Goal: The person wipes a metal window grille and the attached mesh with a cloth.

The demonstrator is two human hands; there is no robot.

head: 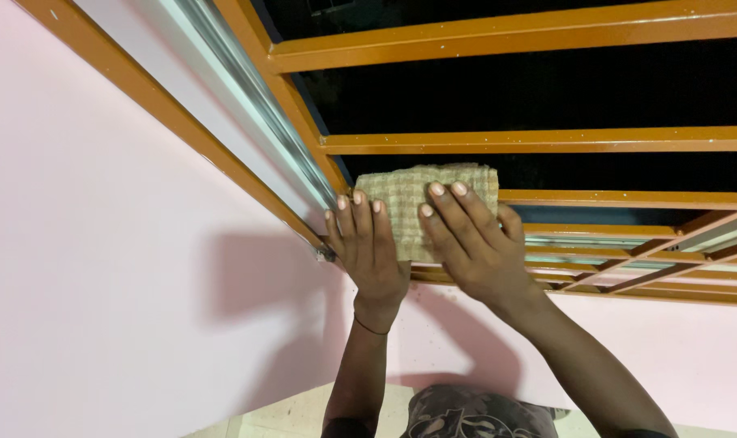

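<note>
A pale pink wall (101,268) is seen on the left and along the near side. It is edged by an orange-brown window frame (166,122), beside which a silver sliding track (255,105) is set. Orange-brown grille bars (547,140) are laid across the opening, and only darkness is shown beyond them. A light floor (295,414) is glimpsed below.

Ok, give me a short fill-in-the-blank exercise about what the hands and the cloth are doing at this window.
1. Both hands press a folded beige ____ against the window grille.
2. The left hand lies on the cloth's ____ edge.
3. The bars of the grille are painted ____.
4. The wall beside the window frame is ____.

Missing words: cloth; left; orange; pink
</note>
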